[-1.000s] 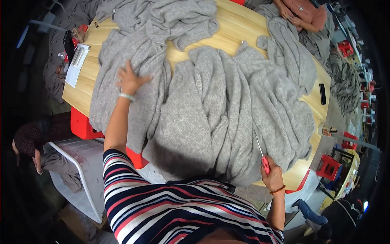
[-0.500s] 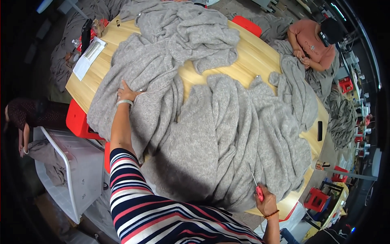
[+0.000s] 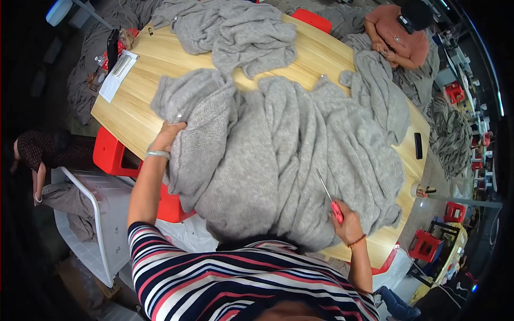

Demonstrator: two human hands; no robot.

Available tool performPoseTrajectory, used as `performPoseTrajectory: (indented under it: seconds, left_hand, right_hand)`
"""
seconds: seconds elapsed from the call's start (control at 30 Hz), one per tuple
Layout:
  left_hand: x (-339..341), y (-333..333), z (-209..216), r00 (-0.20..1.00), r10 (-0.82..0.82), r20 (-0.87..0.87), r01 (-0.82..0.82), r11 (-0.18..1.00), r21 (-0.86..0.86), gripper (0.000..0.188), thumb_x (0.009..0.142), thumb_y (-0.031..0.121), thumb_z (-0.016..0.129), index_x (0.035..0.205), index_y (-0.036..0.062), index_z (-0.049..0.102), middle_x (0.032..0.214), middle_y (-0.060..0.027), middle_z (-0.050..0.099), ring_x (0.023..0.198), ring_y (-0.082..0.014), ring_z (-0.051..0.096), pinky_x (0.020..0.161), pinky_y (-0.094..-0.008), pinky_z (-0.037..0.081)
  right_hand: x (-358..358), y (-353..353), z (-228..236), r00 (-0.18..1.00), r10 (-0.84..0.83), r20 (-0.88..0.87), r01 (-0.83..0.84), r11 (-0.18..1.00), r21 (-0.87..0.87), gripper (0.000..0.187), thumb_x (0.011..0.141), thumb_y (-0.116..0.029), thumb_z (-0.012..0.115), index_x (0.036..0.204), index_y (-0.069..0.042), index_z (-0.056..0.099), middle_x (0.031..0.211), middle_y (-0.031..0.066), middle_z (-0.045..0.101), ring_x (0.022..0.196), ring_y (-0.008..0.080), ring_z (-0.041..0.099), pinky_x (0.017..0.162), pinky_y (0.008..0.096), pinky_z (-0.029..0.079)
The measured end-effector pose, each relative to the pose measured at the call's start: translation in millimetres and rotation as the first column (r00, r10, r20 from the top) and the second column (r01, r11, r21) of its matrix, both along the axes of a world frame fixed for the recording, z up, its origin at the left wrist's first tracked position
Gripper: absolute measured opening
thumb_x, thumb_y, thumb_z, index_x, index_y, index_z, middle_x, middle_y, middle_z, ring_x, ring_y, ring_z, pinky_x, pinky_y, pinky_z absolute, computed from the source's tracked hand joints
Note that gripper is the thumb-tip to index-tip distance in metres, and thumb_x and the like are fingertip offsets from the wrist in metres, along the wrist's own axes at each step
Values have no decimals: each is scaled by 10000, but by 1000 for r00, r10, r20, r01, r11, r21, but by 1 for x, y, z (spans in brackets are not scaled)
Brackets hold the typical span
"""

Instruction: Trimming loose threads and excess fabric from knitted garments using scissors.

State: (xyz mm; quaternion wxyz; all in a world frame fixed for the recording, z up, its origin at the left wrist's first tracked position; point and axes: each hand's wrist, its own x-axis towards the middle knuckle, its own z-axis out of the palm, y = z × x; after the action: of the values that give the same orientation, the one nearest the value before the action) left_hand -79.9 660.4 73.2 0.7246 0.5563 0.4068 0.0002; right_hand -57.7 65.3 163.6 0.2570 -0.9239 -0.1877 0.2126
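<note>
A large grey knitted fabric [image 3: 300, 144] lies in loose folds over the near part of the wooden table and against my body. My left hand [image 3: 170, 135] is closed on an edge of it at the left, where the cloth bunches up. A small pale shiny spot shows on the cloth just above those fingers. My right hand [image 3: 348, 223] grips a slim tool [image 3: 336, 211] with a red handle and a long thin metal shaft. Its tip points up and left, over the folds; whether it touches them I cannot tell.
More grey knitwear [image 3: 230, 35] is heaped at the table's far side. A clipboard with paper [image 3: 119, 75] lies at the left edge, a black phone [image 3: 418, 145] at the right. A person [image 3: 399, 35] sits far right; another bends over a white bin [image 3: 110, 214]. Red stools [image 3: 110, 155] stand around.
My left hand, flat on the cloth before, now grips its edge and has drawn that part toward me, away from the far heap, baring table at left. The tool stays in my right hand.
</note>
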Motion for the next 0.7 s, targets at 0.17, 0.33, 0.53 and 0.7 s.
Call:
performPoseTrajectory:
  seconds: [0.17, 0.33, 0.53, 0.7]
  left_hand:
    - [-21, -125, 149, 960, -211, 183, 224, 973, -56, 678, 858, 73, 617, 1475, -17, 352, 1401, -176, 512, 1229, -306, 559, 1056, -407, 451]
    - [-33, -221, 96, 917, -382, 118, 365, 920, 144, 852, 745, 135, 800, 1452, -42, 360, 1416, -164, 489, 1278, -278, 501, 1087, -383, 397]
    - [-45, -340, 51, 852, -523, -21, 251, 373, 893, 1115, 632, 335, 909, 1486, -17, 285, 1305, -228, 487, 1222, -380, 474, 1070, -449, 358]
    - [-41, -330, 69, 823, -487, -293, 389, 107, 915, 989, 701, 385, 859, 1477, 40, 354, 1180, -188, 538, 1111, -363, 504, 1006, -425, 380]
  right_hand:
    - [4, -35, 9, 998, -29, 50, 26, 997, 69, 448, 840, -112, 678, 1274, -53, 586, 1106, 245, 662, 985, 428, 648, 830, 432, 546]
    - [13, -74, 18, 985, -98, 139, 76, 986, 151, 440, 844, -110, 676, 1270, -49, 585, 1063, 251, 661, 961, 433, 649, 812, 427, 542]
    - [-8, -122, 18, 978, -178, 109, 164, 978, 128, 439, 844, -121, 676, 1271, -66, 585, 1035, 248, 665, 947, 435, 646, 804, 443, 538]
    - [-24, -144, 8, 977, -172, 125, 156, 979, 133, 446, 843, -132, 678, 1278, -92, 585, 1016, 249, 674, 916, 438, 652, 792, 465, 540]
